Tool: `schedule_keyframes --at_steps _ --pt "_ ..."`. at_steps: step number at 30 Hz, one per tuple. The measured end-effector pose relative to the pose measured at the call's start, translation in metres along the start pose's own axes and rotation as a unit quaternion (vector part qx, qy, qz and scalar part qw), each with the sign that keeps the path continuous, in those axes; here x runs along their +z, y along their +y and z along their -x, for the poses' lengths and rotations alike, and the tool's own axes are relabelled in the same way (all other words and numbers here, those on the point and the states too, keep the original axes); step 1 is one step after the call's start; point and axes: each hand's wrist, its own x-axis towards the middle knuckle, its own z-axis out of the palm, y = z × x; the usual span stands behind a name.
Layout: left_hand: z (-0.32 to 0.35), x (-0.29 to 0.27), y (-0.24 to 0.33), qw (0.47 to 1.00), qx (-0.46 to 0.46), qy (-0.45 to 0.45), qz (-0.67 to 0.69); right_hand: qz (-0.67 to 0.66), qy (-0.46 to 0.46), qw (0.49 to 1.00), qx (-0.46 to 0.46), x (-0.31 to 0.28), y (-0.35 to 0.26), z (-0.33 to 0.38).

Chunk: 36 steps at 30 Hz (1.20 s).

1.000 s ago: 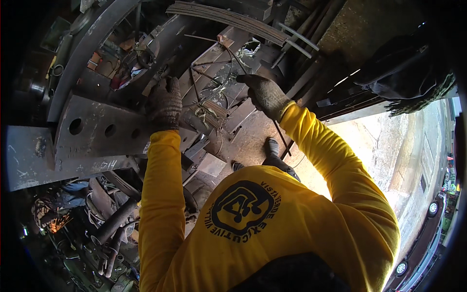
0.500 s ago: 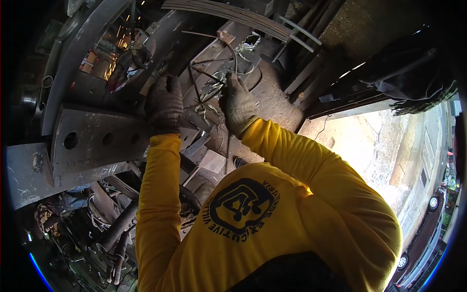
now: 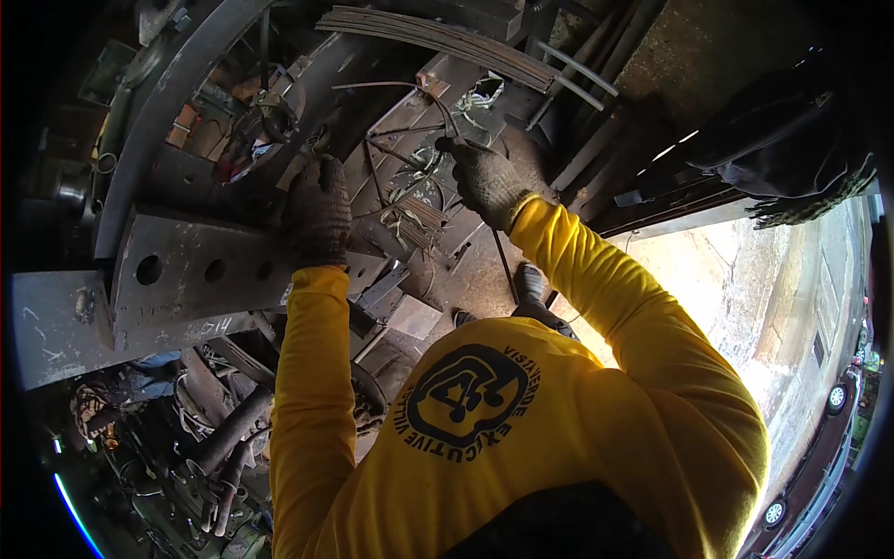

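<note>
My right hand, in a grey knit work glove, is closed at the near end of a thin bent metal rod; its fingers partly hide the contact. The rod curves away to the left above a small frame of thin dark bars. My left hand, in a dark, dirty glove, is closed with the thumb on top, beside the end of a thick steel plate with round holes. What lies inside its grip is hidden.
Flat strips lie stacked across the far side. A large curved steel beam arches at the left. Scrap pipes crowd the lower left. A dark bag-like thing hangs at the right, above bright pavement. A shoe shows below.
My right hand has moved to the right, and the rod's far end has swung left and nearer. My left hand has barely moved. The orange sparks at the far left are gone.
</note>
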Motion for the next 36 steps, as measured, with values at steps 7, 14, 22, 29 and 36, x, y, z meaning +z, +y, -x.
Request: schedule_keyframes --at_steps 7,14,22,29,36 --pt "0.0 -0.005 0.008 0.997 -0.01 -0.042 0.068 -0.361 0.081 0.928 0.048 0.031 0.02 -0.014" --pt "0.001 -0.001 0.005 0.993 -0.031 -0.052 0.103 -0.217 0.223 0.95 -0.023 0.069 0.046 -0.039" --pt "-0.002 0.002 0.002 0.998 -0.024 -0.017 0.05 0.162 0.104 0.969 -0.153 0.014 0.038 -0.046" --pt "-0.002 -0.006 0.006 0.999 0.002 0.017 0.031 0.094 0.048 0.993 -0.051 0.007 0.011 -0.04" --pt "0.004 0.001 -0.005 0.992 -0.036 -0.048 0.116 -0.35 0.099 0.931 0.027 0.037 0.012 -0.034"
